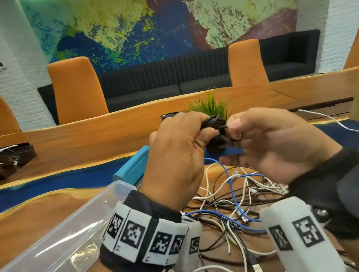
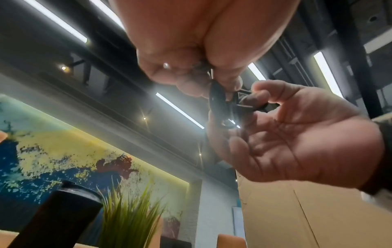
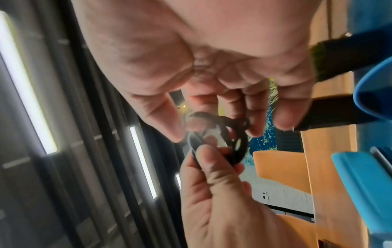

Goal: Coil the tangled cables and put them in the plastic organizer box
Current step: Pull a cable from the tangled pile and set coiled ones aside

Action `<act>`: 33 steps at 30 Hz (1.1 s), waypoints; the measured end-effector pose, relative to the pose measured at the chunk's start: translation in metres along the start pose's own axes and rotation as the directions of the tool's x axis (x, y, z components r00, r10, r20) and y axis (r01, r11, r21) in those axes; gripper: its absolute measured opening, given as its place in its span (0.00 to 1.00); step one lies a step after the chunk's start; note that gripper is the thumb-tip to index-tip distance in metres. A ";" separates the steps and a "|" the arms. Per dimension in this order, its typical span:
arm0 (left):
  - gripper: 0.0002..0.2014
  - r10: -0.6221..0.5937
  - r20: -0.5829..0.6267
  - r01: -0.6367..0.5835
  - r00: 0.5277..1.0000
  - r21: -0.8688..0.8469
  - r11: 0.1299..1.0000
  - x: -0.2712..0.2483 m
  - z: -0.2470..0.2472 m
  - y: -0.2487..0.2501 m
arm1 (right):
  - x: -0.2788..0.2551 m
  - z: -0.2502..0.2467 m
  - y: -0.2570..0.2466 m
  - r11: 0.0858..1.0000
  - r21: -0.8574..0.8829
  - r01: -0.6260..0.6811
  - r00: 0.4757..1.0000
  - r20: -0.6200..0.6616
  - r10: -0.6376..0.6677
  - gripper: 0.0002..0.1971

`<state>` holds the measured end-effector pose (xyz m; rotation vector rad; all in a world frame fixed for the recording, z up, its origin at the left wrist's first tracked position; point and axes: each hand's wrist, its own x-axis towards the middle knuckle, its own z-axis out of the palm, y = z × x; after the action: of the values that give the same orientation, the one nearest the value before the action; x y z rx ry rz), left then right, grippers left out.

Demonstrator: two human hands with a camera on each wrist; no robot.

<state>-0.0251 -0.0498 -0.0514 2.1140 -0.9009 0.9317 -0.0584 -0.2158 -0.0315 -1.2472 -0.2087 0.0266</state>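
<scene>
Black cable [image 1: 216,130], wound into 1 small coil, sat pinched between the left hand [image 1: 177,157] and right hand [image 1: 276,144] above the counter [image 1: 34,220]. The clear box [image 1: 51,250] looked empty; the tangled pile [image 1: 229,217] remained, so most work seemed left.

Black wristbands [image 1: 142,235] carry white blocks printed with black square markers.

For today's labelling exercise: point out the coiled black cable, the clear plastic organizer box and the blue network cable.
coiled black cable [image 1: 215,123], head view, top of the coil.
clear plastic organizer box [image 1: 48,236], head view, near wall.
blue network cable [image 1: 231,188], head view, mid-length.
</scene>
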 end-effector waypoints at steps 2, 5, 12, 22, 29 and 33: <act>0.13 0.048 -0.030 -0.044 0.998 0.118 0.992 0.000 0.001 -0.001 | -0.002 -0.001 -0.002 0.987 -0.163 0.005 1.000 -0.020 -0.009 0.06; 0.12 0.058 0.010 -0.059 0.998 0.232 0.971 0.000 0.005 -0.004 | -0.003 0.002 -0.003 0.605 -0.786 0.124 0.964 -0.049 -0.261 0.14; 0.20 -0.034 0.197 -0.038 0.980 0.353 0.935 0.000 0.003 0.000 | -0.004 0.009 0.001 0.417 -0.901 0.118 0.920 -0.059 -0.388 0.19; 0.18 -0.046 0.175 0.008 0.984 0.210 0.978 0.001 -0.002 -0.012 | -0.007 0.003 -0.006 0.726 -0.683 0.086 0.982 -0.065 -0.177 0.07; 0.20 -0.057 0.199 0.061 0.978 -0.012 0.998 0.001 -0.007 -0.014 | 0.001 0.002 -0.002 0.956 -0.283 0.081 0.977 -0.167 -0.132 0.08; 0.14 -0.075 0.297 0.114 0.952 -0.115 0.987 0.002 -0.015 -0.020 | 0.000 -0.004 -0.003 0.629 -0.737 0.247 0.901 -0.065 -0.430 0.05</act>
<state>-0.0136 -0.0284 -0.0470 2.1929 -0.9668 0.5025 -0.0579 -0.2200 -0.0297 -1.9660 -0.2584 -0.5969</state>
